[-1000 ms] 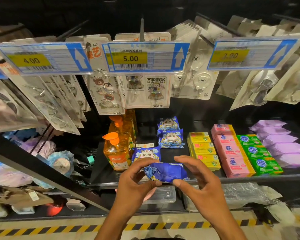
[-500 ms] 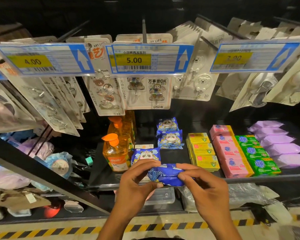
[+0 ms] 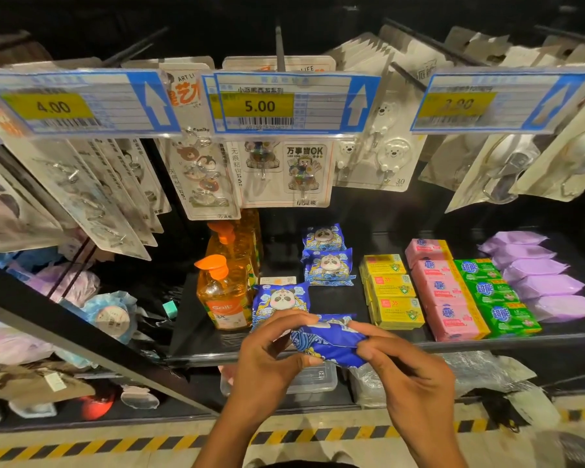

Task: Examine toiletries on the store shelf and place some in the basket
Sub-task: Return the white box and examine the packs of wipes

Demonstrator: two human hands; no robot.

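Observation:
A blue soap packet (image 3: 328,342) is held in front of the black shelf (image 3: 487,346), tilted so its printed face is turned away. My left hand (image 3: 271,359) pinches its left end and my right hand (image 3: 406,366) pinches its right end. Just behind it on the shelf stands another blue panda packet (image 3: 281,298), and two more panda packets (image 3: 328,261) lie further back. No basket is in view.
Orange pump bottles (image 3: 223,292) stand left of the packets. Yellow (image 3: 392,292), pink (image 3: 443,292) and green soap boxes (image 3: 497,295) and purple packs (image 3: 547,282) fill the shelf's right. Hook cards and price tags (image 3: 284,103) hang above. A striped floor line (image 3: 81,450) runs below.
Both hands have closed in on the blue packet and turned it; the right fingers now fold over its right end. The view has shifted slightly.

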